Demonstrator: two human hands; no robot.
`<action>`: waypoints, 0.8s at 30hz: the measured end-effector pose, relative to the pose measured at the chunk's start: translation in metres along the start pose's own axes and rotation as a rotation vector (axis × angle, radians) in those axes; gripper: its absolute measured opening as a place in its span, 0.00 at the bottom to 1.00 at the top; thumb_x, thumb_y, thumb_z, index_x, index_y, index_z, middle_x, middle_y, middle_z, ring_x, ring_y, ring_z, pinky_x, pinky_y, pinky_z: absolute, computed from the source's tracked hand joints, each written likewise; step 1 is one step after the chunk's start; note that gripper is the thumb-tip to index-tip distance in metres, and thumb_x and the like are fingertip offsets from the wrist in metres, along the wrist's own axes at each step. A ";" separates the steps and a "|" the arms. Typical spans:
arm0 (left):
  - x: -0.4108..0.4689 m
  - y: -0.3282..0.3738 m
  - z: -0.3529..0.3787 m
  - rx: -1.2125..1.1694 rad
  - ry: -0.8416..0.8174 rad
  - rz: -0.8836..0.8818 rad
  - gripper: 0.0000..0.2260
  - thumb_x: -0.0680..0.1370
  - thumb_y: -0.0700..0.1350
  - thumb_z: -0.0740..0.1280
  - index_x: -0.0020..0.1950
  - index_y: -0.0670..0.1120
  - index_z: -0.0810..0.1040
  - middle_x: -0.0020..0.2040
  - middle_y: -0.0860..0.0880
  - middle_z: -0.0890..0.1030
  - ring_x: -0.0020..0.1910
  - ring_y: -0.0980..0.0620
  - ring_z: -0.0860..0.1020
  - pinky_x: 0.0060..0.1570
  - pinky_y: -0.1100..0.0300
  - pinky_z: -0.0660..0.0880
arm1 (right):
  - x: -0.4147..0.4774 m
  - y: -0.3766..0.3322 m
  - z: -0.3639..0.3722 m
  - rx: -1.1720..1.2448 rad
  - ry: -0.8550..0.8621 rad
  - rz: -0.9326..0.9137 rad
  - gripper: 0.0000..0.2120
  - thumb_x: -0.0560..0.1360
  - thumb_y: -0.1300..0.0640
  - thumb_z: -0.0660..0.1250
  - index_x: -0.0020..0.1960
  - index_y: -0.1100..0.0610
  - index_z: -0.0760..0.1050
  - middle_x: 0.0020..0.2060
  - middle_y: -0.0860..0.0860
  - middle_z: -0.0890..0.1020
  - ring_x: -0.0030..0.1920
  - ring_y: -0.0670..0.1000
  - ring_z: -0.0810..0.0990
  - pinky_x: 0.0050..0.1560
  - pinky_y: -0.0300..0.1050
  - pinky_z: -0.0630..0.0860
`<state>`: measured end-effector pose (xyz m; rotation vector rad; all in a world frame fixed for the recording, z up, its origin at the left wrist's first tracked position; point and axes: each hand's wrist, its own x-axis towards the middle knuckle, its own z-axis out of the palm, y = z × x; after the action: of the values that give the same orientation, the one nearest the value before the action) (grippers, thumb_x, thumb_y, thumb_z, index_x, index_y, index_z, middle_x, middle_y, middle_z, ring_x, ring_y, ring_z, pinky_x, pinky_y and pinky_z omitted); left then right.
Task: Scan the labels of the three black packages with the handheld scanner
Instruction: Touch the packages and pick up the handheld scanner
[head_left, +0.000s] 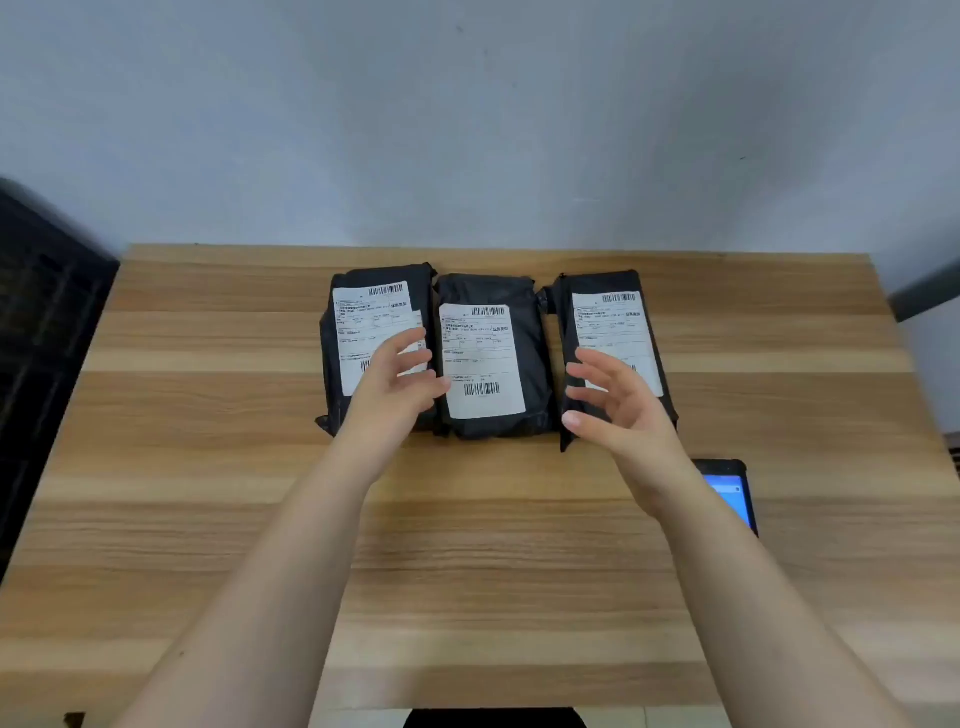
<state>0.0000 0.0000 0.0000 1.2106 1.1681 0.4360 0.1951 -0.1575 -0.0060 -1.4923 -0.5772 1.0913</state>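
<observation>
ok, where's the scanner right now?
Head view: scanner lies on the table, right side, partly behind the right forearm, nearer than the right package.

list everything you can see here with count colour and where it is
black packages: 3, black wrap with white labels face up, in a row side by side at the far middle of the table; left package, middle package, right package
handheld scanner: 1, black with a lit blue screen, flat on the table at the right, partly hidden by the right forearm
table: 1, light wood grain, fills the lower view
wall: 1, pale grey, behind the table
dark rack: 1, black, left of the table, blurred
left hand: 1, bare, open, over the left package, no grip on anything
right hand: 1, bare, open, over the right package
</observation>
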 end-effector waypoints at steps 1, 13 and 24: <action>0.003 -0.001 0.002 -0.005 0.017 -0.026 0.24 0.78 0.38 0.70 0.71 0.54 0.72 0.64 0.49 0.78 0.62 0.52 0.78 0.61 0.52 0.77 | 0.000 0.002 0.001 -0.004 0.009 0.008 0.32 0.65 0.60 0.75 0.67 0.47 0.72 0.63 0.49 0.77 0.62 0.51 0.77 0.57 0.46 0.75; 0.045 -0.015 0.033 0.204 0.047 -0.183 0.27 0.81 0.38 0.63 0.80 0.49 0.62 0.66 0.45 0.75 0.65 0.44 0.76 0.67 0.47 0.74 | -0.014 0.034 -0.015 -0.324 0.221 0.022 0.21 0.72 0.65 0.71 0.62 0.51 0.75 0.57 0.44 0.79 0.58 0.46 0.77 0.58 0.43 0.76; 0.068 -0.020 0.060 0.303 0.154 -0.155 0.13 0.80 0.43 0.65 0.37 0.45 0.70 0.37 0.48 0.76 0.33 0.51 0.72 0.33 0.60 0.68 | -0.052 0.094 -0.088 -0.665 0.609 0.019 0.19 0.71 0.72 0.61 0.57 0.57 0.78 0.53 0.47 0.79 0.60 0.54 0.75 0.64 0.50 0.70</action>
<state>0.0728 0.0173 -0.0545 1.3506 1.4884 0.2434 0.2276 -0.2667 -0.0851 -2.2853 -0.5062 0.4029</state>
